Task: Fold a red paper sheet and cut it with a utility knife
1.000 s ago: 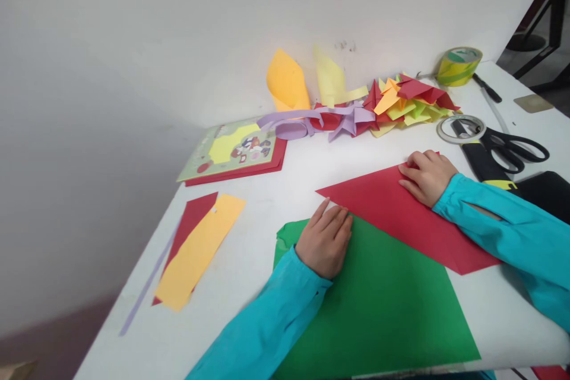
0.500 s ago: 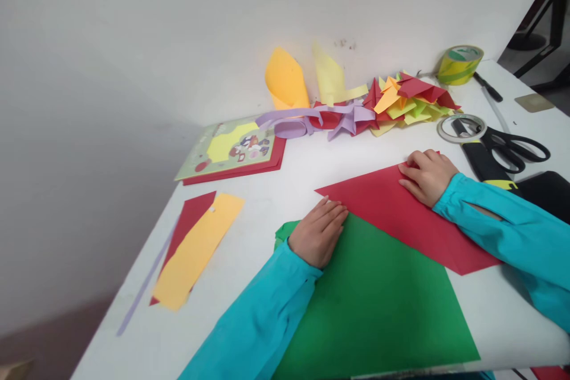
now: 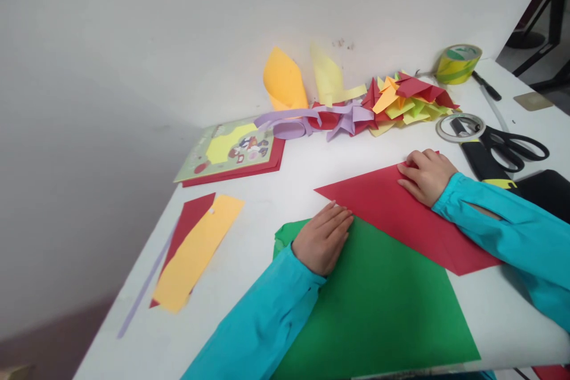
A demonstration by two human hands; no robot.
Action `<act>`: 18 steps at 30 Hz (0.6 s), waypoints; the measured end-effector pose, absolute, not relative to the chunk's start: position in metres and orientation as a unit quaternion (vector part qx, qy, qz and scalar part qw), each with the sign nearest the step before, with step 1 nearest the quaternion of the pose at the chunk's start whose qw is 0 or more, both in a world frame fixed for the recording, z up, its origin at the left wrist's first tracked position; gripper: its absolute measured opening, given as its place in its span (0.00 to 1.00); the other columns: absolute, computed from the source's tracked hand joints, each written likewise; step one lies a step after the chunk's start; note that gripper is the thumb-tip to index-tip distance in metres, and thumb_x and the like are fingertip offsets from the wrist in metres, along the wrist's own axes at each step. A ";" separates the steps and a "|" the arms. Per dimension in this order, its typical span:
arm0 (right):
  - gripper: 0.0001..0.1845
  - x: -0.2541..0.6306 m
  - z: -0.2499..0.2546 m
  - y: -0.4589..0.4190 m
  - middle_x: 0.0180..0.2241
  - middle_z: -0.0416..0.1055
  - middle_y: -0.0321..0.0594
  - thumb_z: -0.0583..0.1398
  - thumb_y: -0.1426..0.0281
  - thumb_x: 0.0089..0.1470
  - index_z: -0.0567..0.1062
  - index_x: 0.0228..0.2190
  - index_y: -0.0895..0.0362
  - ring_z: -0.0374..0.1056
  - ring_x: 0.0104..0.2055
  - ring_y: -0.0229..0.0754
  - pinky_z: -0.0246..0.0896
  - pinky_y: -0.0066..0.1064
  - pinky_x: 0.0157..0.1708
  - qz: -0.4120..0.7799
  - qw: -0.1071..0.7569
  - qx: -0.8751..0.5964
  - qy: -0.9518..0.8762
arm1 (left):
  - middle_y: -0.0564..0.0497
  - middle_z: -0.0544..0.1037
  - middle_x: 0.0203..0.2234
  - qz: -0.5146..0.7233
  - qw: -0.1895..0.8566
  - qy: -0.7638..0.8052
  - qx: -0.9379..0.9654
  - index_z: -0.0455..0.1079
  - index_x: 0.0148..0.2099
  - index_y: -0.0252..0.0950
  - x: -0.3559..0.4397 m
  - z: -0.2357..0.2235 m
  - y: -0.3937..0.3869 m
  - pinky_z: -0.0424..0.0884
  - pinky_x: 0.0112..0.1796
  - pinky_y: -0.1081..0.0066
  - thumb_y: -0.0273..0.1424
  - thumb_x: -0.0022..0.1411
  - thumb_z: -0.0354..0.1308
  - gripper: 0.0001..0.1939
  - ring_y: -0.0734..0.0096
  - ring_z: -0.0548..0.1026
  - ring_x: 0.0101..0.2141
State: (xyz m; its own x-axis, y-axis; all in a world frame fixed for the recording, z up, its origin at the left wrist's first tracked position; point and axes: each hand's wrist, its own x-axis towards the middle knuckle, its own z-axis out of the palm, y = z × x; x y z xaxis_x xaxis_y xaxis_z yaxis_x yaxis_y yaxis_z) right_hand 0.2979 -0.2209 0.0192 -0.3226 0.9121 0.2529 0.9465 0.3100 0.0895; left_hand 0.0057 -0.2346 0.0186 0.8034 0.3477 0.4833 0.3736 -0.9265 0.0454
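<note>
A sheet of red paper (image 3: 401, 205) lies on the white table, folded along slanting edges. Its lower edge meets a large sheet of green paper (image 3: 392, 309). My left hand (image 3: 324, 237) lies flat with fingers stretched out, over the green paper's upper corner, its fingertips touching the red paper's edge. On the red paper's upper edge rests my right hand (image 3: 427, 177), its fingers bent and pinching down at the top corner. What lies under that palm is hidden.
Behind are folded paper shapes (image 3: 409, 98), purple strips (image 3: 289, 124) and an orange paper cone (image 3: 285, 77). To the right lie scissors (image 3: 512, 148), a narrow tape roll (image 3: 461, 127) and a yellow-green tape roll (image 3: 458, 65). Leftward are a picture booklet (image 3: 231, 151) and an orange paper strip (image 3: 200, 252).
My left hand has slid slightly right and toward me along the edge where the green and red sheets meet. My right hand has stayed on the red paper.
</note>
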 end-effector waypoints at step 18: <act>0.20 0.298 0.019 -0.221 0.41 0.66 0.46 0.50 0.59 0.59 0.76 0.41 0.56 0.55 0.38 0.46 0.44 0.36 0.34 -0.111 0.075 -0.579 -0.804 | 0.40 0.76 0.44 -0.250 0.032 -0.215 -0.944 0.63 0.55 0.30 0.004 0.017 -0.235 0.69 0.52 0.53 0.24 0.63 0.48 0.18 0.60 0.72 0.49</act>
